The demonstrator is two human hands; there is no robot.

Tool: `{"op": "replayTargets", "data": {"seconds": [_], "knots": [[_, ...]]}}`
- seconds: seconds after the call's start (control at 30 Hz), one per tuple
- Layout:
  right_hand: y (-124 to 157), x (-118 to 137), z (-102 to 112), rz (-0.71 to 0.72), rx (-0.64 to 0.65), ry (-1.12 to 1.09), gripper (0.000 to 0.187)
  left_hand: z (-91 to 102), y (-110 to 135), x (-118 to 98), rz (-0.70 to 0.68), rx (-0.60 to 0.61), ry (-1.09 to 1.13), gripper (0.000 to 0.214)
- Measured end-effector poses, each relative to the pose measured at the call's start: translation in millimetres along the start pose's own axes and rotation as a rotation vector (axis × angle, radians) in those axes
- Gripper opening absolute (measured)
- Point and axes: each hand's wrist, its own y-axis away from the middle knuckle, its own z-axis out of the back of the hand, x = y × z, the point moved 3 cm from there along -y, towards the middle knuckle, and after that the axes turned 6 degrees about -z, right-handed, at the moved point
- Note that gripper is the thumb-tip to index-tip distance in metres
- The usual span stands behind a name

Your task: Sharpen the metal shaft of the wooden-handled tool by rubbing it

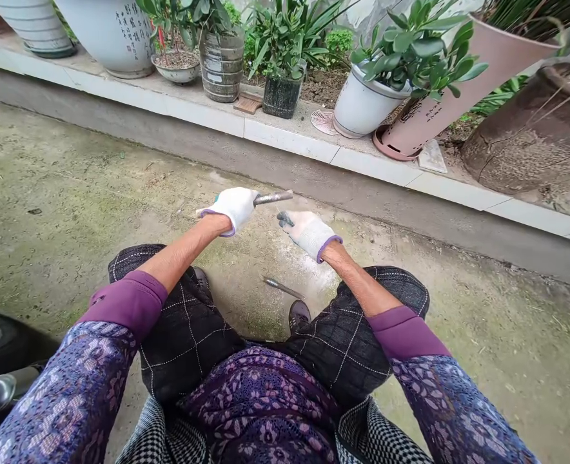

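Seated person, both hands gloved in white: left hand [233, 207] was closed around a grey metal rod [271, 198] held roughly level above the concrete floor [72, 212], its free end pointing right toward the other hand. Right hand [307, 232] sat just beside that end, fingers curled on a small dark piece [285, 220] too small to identify; hands near each other but not touching. A second rod [282, 287] lay on the floor between the feet, and potted plants [386, 77] stood on the ledge [285, 138] beyond.
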Motion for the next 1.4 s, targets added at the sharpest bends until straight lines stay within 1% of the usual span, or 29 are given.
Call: {"op": "replayTargets", "data": {"seconds": [0.07, 0.1, 0.17, 0.23, 0.3, 0.37, 0.47, 0.53, 0.57, 0.67, 0.7, 0.73, 0.8, 0.83, 0.9, 0.97, 1.0, 1.07, 1.1, 1.17, 1.23, 1.27, 1.33, 1.4], "knots": [[3, 7, 2, -0.016, -0.072, -0.05, 0.036, 5.1, -5, 10, 0.075, -0.05, 0.08, 0.036], [5, 11, 3, -0.011, -0.087, -0.056, 0.038, 6.2, -7, 14, 0.1, -0.067, 0.102, 0.036], [10, 19, 6, -0.001, -0.069, -0.012, 0.037, 4.6, -8, 19, 0.122, -0.065, 0.093, 0.035], [15, 22, 13, 0.004, -0.041, 0.054, 0.034, 0.7, -6, 18, 0.111, -0.046, 0.014, 0.033], [15, 18, 22, -0.003, -0.061, 0.076, 0.031, -2.5, 0, 11, 0.055, -0.031, -0.08, 0.033], [11, 7, 32, -0.005, -0.127, 0.041, 0.029, -2.8, 9, 0, -0.037, -0.014, -0.135, 0.033], [-4, -11, 40, 0.014, -0.224, -0.124, 0.027, 2.4, 21, -15, -0.173, 0.054, -0.15, 0.033], [-15, -20, 36, 0.029, -0.243, -0.313, 0.025, 9.6, 25, -18, -0.227, 0.055, -0.14, 0.034], [-21, -23, 31, 0.012, -0.228, -0.415, 0.025, 13.5, 26, -17, -0.232, 0.04, -0.129, 0.035], [-28, -22, 9, -0.134, -0.125, -0.656, 0.029, 21.6, 24, -10, -0.177, -0.02, -0.067, 0.035], [-27, -18, 2, -0.157, -0.092, -0.69, 0.03, 22.4, 22, -7, -0.149, -0.034, -0.046, 0.035], [-24, -12, -4, -0.145, -0.074, -0.693, 0.031, 22.2, 20, -4, -0.127, -0.042, -0.032, 0.035], [-15, 1, -10, -0.053, -0.074, -0.601, 0.031, 19.4, 17, 1, -0.094, -0.039, -0.03, 0.036], [-9, 7, -12, -0.003, -0.073, -0.505, 0.03, 17.2, 15, 4, -0.079, -0.029, -0.045, 0.036], [4, 17, -11, 0.045, -0.053, -0.253, 0.028, 13.0, 12, 9, -0.049, -0.011, -0.088, 0.036], [13, 20, -5, 0.065, 0.0, -0.025, 0.026, 9.9, 10, 13, -0.03, 0.002, -0.138, 0.036], [17, 19, -1, 0.078, 0.021, 0.048, 0.026, 8.7, 11, 13, -0.034, 0.015, -0.164, 0.036], [18, 12, 10, 0.098, 0.012, 0.091, 0.026, 6.7, 14, 9, -0.071, 0.054, -0.202, 0.035], [16, 6, 16, 0.1, -0.016, 0.072, 0.027, 6.0, 16, 5, -0.099, 0.078, -0.215, 0.034], [9, -8, 28, 0.084, -0.116, -0.018, 0.029, 5.9, 21, -6, -0.159, 0.122, -0.228, 0.033], [-1, -22, 34, 0.072, -0.201, -0.141, 0.029, 8.7, 26, -17, -0.219, 0.143, -0.225, 0.034], [-5, -27, 35, 0.068, -0.224, -0.21, 0.029, 11.3, 28, -21, -0.242, 0.138, -0.22, 0.035], [-12, -32, 31, 0.049, -0.219, -0.362, 0.027, 18.7, 30, -26, -0.265, 0.102, -0.199, 0.036], [-15, -30, 23, -0.001, -0.175, -0.519, 0.029, 26.6, 30, -24, -0.24, 0.052, -0.166, 0.036]]}}
